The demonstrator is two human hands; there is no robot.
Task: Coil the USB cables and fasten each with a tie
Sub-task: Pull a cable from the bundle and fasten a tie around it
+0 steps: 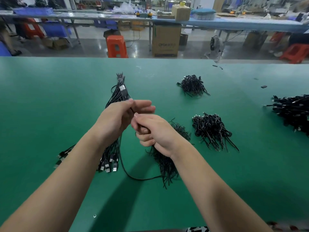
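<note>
Above the bench, the left hand pinches one USB cable below its plug; the right hand grips its run. Cable appears light and limp: hold near the plug, over the uncoiled bundle.

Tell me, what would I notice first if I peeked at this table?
First, the two hands in the middle: the left hand and right hand hold one black USB cable above the green table. Under them lies a long bundle of uncoiled cables, its plugs near the person. To the right sit heaps of coiled cables.
</note>
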